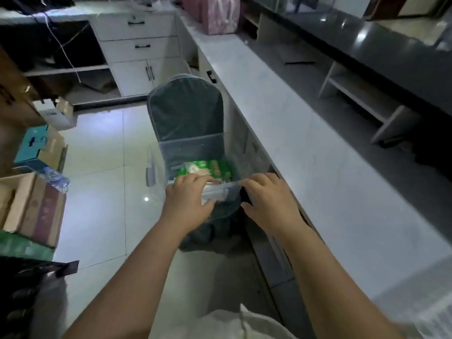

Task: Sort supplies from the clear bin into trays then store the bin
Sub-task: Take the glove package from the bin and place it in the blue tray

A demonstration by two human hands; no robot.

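Centrally, clear bin (pixel 193 167) on covered chair (pixel 186 113), green packets (pixel 210 168) inside, left hand (pixel 188 199) fingers grasping near rim, right hand (pixel 269 199) fingers released, spread over bin's corner, white table (pixel 305 133) alongside.

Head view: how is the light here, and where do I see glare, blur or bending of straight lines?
Head view: the room is dim and bluish; the floor tiles carry a broad glare patch plus a small bright spot. The white counter edge bows from wide-angle distortion. The clear bin is hard to outline against the grey chair. The left hand and right hand look soft, the corners darker.
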